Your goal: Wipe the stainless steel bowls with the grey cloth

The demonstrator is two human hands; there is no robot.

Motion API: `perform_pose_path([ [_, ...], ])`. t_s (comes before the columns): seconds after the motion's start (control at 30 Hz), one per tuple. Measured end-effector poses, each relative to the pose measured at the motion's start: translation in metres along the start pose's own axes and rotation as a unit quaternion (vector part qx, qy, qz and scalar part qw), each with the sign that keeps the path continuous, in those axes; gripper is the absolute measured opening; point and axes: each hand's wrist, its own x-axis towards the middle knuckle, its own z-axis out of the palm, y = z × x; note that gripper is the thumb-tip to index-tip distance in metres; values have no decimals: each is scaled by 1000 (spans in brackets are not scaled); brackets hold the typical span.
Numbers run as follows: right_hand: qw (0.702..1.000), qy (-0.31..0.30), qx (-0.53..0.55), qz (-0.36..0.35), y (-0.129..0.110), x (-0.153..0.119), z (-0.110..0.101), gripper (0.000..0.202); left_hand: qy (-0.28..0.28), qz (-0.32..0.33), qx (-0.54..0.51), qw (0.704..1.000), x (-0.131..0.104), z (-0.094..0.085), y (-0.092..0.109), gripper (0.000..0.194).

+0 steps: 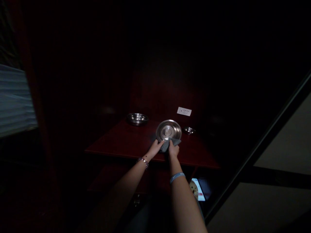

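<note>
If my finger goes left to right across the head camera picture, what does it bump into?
Pale blue ridged sheet → stacked round silver metal dishes → tilted round silver metal plate → small round silver metal dish.

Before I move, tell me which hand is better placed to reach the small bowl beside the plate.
Right, probably: the right hand, though busy with cloth and plate, is nearer the small bowl; the left hand is farther off.

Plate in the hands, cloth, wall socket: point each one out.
Plate (pixel 168 129): head view, on its shiny center.
Cloth (pixel 165 146): head view, on its fold between the hands.
Socket (pixel 184 111): head view, on its white faceplate.
</note>
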Motion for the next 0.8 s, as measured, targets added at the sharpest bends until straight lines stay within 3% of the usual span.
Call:
perform_pose_path([
  [0.47, 999, -17, 26, -26, 2, 6, 5, 40, 19, 31, -29, 999, 3, -1, -2, 26],
  [0.63, 999, -14, -6, -39, -4, -1, -1, 41, 65, 59, -48, 995, 0, -5, 7, 33],
  [0.8, 999, -11, -19, -40, -10, -8, -5, 42, 77, 40, -49, 995, -3, -7, 14, 43],
])
